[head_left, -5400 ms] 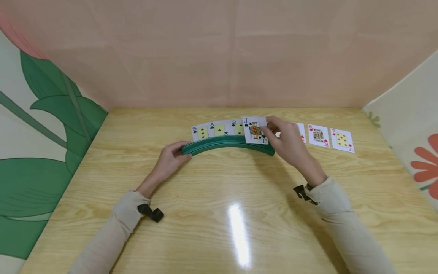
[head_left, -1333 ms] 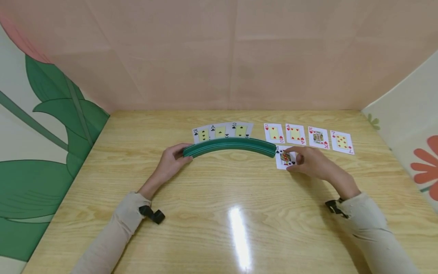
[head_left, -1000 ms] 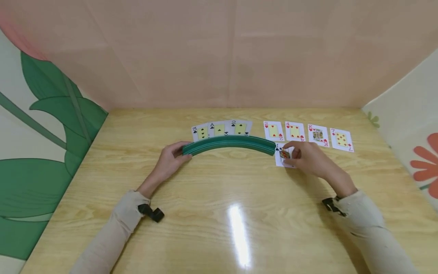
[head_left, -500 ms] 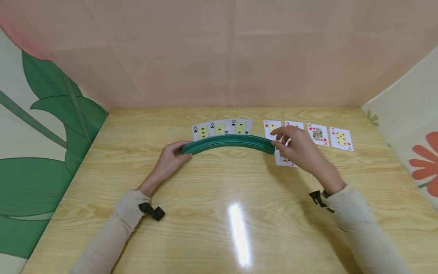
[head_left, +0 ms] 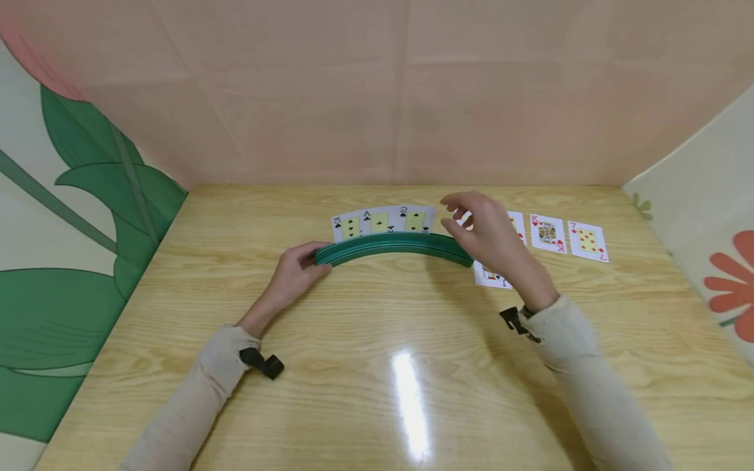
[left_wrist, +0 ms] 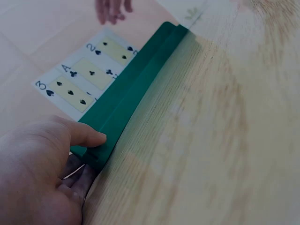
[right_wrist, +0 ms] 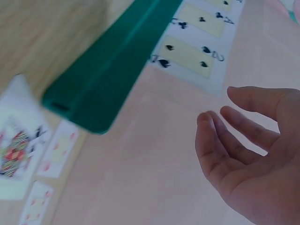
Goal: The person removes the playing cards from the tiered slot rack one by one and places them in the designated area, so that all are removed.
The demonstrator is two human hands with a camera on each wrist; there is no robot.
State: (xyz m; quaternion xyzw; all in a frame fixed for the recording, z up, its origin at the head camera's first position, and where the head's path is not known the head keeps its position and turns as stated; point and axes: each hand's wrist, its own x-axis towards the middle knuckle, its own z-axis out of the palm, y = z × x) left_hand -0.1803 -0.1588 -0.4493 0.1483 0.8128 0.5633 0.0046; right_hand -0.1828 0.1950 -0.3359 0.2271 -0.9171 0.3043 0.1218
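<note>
My left hand [head_left: 288,275] grips the left end of a green curved card holder [head_left: 394,243], its thumb on the front face in the left wrist view. Standing in the holder's slot are a three of spades [head_left: 349,227], an ace of clubs [head_left: 378,222] and a two of spades [head_left: 415,219], overlapping like a fan. Over the holder's right end hovers my right hand [head_left: 491,235], fingers loosely bent and nothing between them; the right wrist view shows its fingertips [right_wrist: 203,117] apart from the two of spades. A jack of spades [head_left: 487,277] lies by that end, partly covered.
Right of the holder, a king of hearts [head_left: 548,233] and a seven of diamonds [head_left: 588,241] lie face up on the wooden table [head_left: 330,366]. Two more red cards beside them are partly behind my right hand. A pink wall [head_left: 294,98] rises behind the table.
The jack of spades, earlier held up at the holder, was laid on the table by its right end. My right hand let go and moved up and left, empty. My left hand stayed put.
</note>
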